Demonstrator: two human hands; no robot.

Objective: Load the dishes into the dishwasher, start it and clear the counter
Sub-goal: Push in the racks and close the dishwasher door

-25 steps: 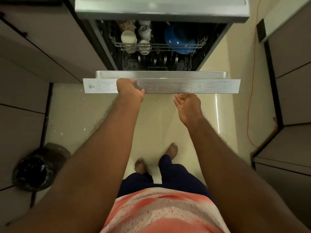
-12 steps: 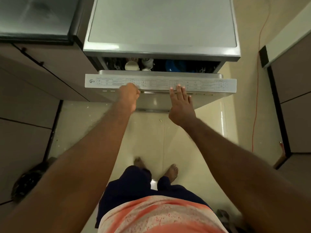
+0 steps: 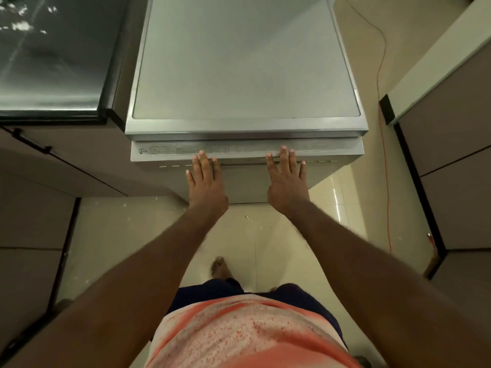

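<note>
**Hands flat on dishwasher door**

Left hand and right hand, fingers spread and holding nothing, press flat against the dishwasher door. Door stands upright beneath the dishwasher top; no gap visible.

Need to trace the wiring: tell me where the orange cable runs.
Head view, right side: the orange cable runs along the floor between the dishwasher and the right-hand cabinets.

Orange cable trailing down the pale tiled floor, right side. Brown cabinets flank both sides. Small crumb on floor tiles.
</note>
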